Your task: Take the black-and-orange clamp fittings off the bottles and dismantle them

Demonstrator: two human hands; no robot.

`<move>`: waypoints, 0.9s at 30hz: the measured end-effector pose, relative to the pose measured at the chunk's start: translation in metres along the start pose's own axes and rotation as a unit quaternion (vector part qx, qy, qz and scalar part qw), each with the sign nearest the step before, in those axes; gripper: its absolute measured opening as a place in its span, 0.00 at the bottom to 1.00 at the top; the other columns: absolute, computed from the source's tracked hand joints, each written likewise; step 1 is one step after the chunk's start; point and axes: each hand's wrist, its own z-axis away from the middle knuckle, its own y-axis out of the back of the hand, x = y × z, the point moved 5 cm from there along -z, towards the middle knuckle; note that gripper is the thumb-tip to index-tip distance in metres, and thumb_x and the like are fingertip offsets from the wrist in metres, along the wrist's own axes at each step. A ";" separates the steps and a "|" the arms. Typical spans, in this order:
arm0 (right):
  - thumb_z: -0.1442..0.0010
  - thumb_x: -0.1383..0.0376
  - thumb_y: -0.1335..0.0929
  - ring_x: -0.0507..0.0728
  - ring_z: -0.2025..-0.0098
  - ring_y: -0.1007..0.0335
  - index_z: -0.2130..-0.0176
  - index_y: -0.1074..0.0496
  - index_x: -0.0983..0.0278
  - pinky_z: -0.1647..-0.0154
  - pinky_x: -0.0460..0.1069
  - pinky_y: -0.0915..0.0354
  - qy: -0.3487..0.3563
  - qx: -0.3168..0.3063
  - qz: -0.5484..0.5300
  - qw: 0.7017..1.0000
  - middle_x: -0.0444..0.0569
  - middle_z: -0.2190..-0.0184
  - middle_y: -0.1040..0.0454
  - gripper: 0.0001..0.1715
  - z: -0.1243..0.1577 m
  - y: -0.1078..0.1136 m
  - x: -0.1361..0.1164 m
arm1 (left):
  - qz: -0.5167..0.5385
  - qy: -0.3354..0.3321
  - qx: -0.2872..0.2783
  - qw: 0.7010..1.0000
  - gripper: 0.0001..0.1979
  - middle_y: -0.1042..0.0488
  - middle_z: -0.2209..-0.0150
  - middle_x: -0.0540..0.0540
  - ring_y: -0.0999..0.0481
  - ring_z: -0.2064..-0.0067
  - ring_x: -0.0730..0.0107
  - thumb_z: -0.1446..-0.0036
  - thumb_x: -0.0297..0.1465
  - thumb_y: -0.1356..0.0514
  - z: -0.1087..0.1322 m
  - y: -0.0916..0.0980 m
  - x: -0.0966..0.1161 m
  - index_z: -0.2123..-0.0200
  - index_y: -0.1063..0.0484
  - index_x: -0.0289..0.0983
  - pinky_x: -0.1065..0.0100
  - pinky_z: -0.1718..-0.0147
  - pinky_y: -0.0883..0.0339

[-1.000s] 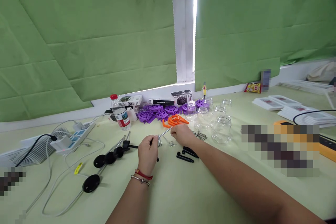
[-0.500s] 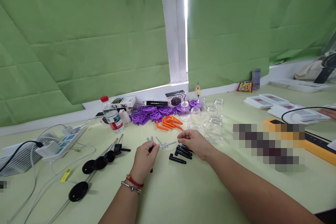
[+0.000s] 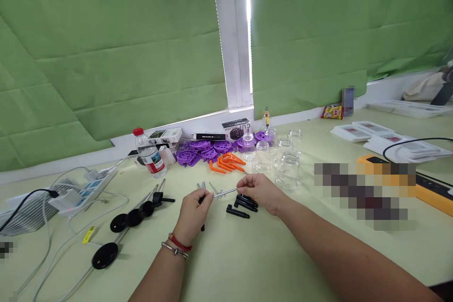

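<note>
A thin metal rod runs nearly level between both hands. My left hand is closed on its left end and on a black part whose lower tip shows below the fingers. At the rod's right end, my right hand has thumb and forefinger pinched together. Whatever small thing may be in that pinch is hidden by the fingertips. Just below the right hand lie several black L-shaped handles. Beyond the rod are several loose metal rods and small screws.
Orange hooked parts, purple plastic pieces and clear jars stand farther back. At left are a water bottle, black discs on rods and a power strip with cables. White cards lie right.
My right hand has come slightly down and left, so its pinched fingertips now meet the rod's end. My left hand keeps its hold; the view has shifted a little.
</note>
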 end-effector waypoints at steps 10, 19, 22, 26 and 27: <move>0.52 0.66 0.31 0.49 0.74 0.39 0.70 0.28 0.65 0.73 0.45 0.43 0.024 -0.011 0.031 0.999 0.43 0.77 0.30 0.05 -0.001 -0.002 0.001 | 0.003 -0.003 -0.008 1.000 0.16 0.42 0.80 0.54 0.43 0.75 0.74 0.45 0.40 0.47 -0.001 -0.001 0.001 0.79 0.35 0.36 0.73 0.76 0.49; 0.52 0.66 0.33 0.49 0.74 0.42 0.71 0.29 0.66 0.73 0.45 0.45 0.040 -0.010 0.059 0.997 0.42 0.77 0.33 0.05 0.000 -0.003 -0.002 | -0.008 -0.008 -0.003 1.000 0.15 0.41 0.81 0.53 0.43 0.76 0.74 0.46 0.40 0.47 -0.001 -0.001 0.000 0.79 0.34 0.36 0.73 0.76 0.49; 0.52 0.66 0.33 0.49 0.75 0.43 0.72 0.29 0.66 0.74 0.45 0.46 0.043 -0.009 0.071 0.996 0.42 0.78 0.34 0.05 0.000 -0.004 -0.002 | -0.010 -0.010 -0.005 1.000 0.16 0.41 0.81 0.53 0.43 0.76 0.74 0.46 0.40 0.48 -0.001 -0.001 0.000 0.78 0.34 0.36 0.73 0.76 0.49; 0.52 0.65 0.33 0.49 0.76 0.45 0.72 0.29 0.65 0.75 0.45 0.47 0.037 -0.009 0.089 0.995 0.41 0.79 0.36 0.05 0.000 -0.005 -0.002 | -0.010 -0.010 -0.004 1.000 0.16 0.41 0.81 0.53 0.43 0.76 0.73 0.46 0.41 0.48 0.000 -0.001 0.001 0.79 0.34 0.37 0.72 0.76 0.49; 0.52 0.65 0.33 0.49 0.76 0.45 0.72 0.29 0.64 0.75 0.45 0.48 0.035 -0.010 0.093 0.995 0.40 0.80 0.36 0.04 0.001 -0.005 -0.002 | -0.008 -0.010 -0.002 1.000 0.16 0.40 0.81 0.53 0.42 0.76 0.73 0.47 0.41 0.48 0.000 0.000 0.001 0.79 0.34 0.37 0.72 0.76 0.49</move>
